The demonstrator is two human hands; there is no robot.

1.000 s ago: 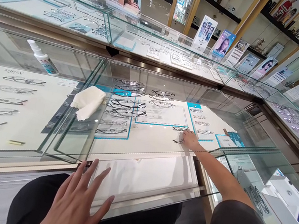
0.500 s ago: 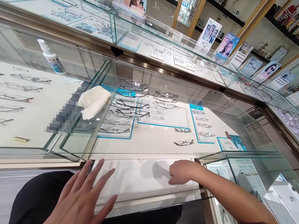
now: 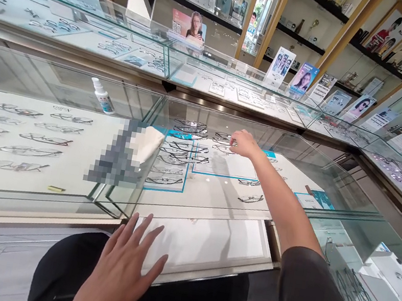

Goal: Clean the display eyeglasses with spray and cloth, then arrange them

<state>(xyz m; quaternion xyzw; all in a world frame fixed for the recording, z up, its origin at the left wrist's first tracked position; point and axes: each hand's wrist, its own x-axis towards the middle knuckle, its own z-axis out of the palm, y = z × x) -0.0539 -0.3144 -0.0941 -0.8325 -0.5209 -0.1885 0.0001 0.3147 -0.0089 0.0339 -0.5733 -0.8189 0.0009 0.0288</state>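
Right hand is stretched deep into the glass case, fingers pinched at a pair of glasses in the back row of the tray; prob. gripping the frame, but it's too small to be sure. Left hand lies flat and open on the pulled-out tray's front edge, likely bracing it w/ the reach. A cloth and spray bottle sit on top, handy to the left.

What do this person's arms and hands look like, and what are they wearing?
Both hands are bare, with no gloves, rings or watch visible. The right hand has a bare forearm below a dark grey short sleeve. Of the left hand no sleeve shows.
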